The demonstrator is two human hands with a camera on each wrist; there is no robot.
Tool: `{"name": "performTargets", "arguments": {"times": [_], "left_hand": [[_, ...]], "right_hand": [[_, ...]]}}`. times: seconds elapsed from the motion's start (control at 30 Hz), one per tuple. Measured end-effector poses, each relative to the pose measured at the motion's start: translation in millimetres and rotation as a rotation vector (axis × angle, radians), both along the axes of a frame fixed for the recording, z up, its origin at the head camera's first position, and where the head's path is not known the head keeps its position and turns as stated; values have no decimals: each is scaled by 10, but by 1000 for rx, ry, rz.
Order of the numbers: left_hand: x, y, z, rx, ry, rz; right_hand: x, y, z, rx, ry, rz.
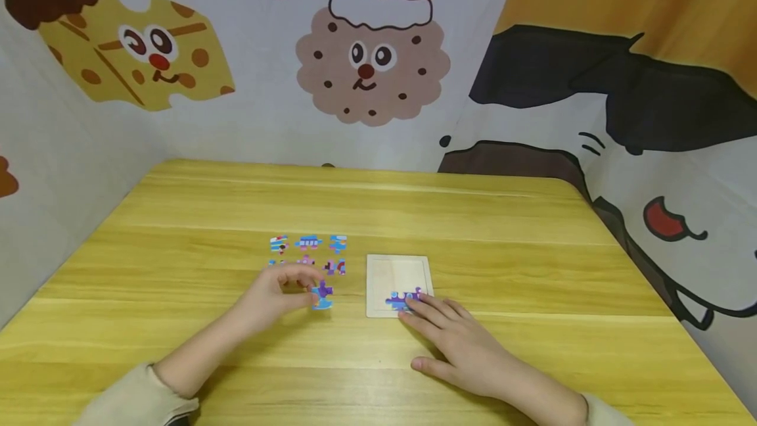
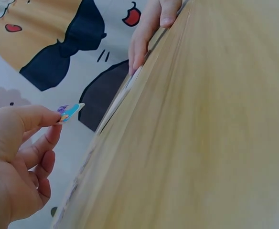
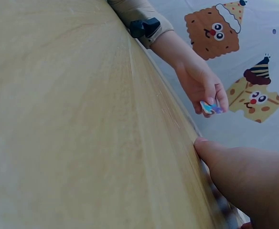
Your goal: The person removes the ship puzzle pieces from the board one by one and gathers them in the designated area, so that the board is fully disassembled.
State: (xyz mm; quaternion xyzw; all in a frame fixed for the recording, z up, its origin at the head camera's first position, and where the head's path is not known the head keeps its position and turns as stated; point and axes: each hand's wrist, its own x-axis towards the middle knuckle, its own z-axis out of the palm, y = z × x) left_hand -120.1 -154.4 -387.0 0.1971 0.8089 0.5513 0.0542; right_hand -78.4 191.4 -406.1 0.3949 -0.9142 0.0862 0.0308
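Wall (image 1: 248, 130): white, with big funny pictures on it. A yellow cheese (image 1: 195, 38) smiles on the left, and a pink cookie (image 1: 384, 97) in a dotted hat is in the middle.
Bench (image 1: 266, 373): yellow wood with long stripes. It stands in front of the wall.
Sleeves (image 1: 138, 400): light tan, one on each arm. The left one has a dark thing (image 3: 144, 28) by the wrist.
Right hand (image 1: 461, 347): its grip is let go. The fingers lie out long and touch puzzle bits in the tray (image 1: 393, 271), with the thumb spread away from them.
Left hand (image 1: 275, 294): its grip is a pinch, thumb and fingers, on one little piece (image 1: 322, 296).
Tray: pale and square, flat on the bench between the two hands.
Loose pieces (image 1: 309, 242): in two rows left of the tray. The left hand hides some.
Puzzle bits (image 1: 395, 300): blue and purple, in the tray's near right corner. Fingertips cover part.
Little piece: purple and blue, up off the bench, left of the tray.
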Motion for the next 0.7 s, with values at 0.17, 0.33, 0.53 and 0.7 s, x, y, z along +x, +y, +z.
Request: {"name": "performTargets", "arguments": {"times": [0.17,0.33,0.53,0.7], "left_hand": [[22,-109,22,-14,-13,37],[39,-217,13,-28,6,64],[46,-336,6,-39,38,73],[52,-457,-15,-35,41,69]], "right_hand": [[-4,-11,15,6,-11,-3],[-4,-13,17,8,-12,-5],[-6,-10,18,5,-6,-4],[-3,-9,18,2,1,1]]}}
